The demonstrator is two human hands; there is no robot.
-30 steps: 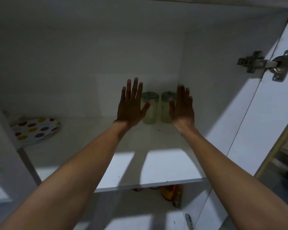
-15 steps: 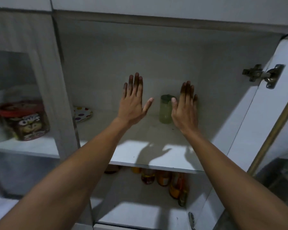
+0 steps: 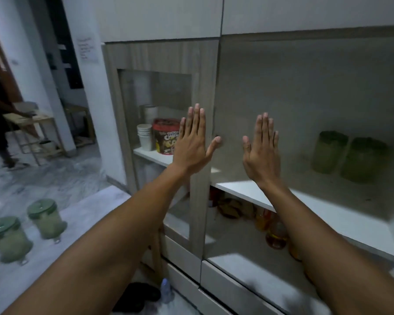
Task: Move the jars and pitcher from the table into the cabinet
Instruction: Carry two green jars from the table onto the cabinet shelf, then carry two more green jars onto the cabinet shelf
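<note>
Both your hands are up in front of the cabinet (image 3: 305, 92), palms away from you, fingers straight and pointing to twelve o'clock. Your left hand (image 3: 192, 142) is flat and spread, thumb splayed toward two o'clock, holding nothing; it sits in front of the wooden door frame (image 3: 205, 87) between the two compartments. Your right hand (image 3: 261, 151) is just as flat, thumb angled to ten o'clock, empty too, and apart from the left with a clear gap between the thumbs.

At three o'clock from your right hand, two green jars (image 3: 348, 155) stand upright on the white shelf (image 3: 328, 214) inside the open compartment, side by side and very near each other, long axes vertical, lids up. Whether they touch is hard to say in the dim light.

Down at eight o'clock, two more lidded green containers (image 3: 25, 230) stand upright on the pale table (image 3: 82, 214), lids to the top, close together but apart. Which is a jar and which the pitcher, you cannot tell from here.

Behind the glass at eleven o'clock of your left hand, a cereal tub (image 3: 166, 136) stands beside stacked paper cups (image 3: 145, 136).
</note>
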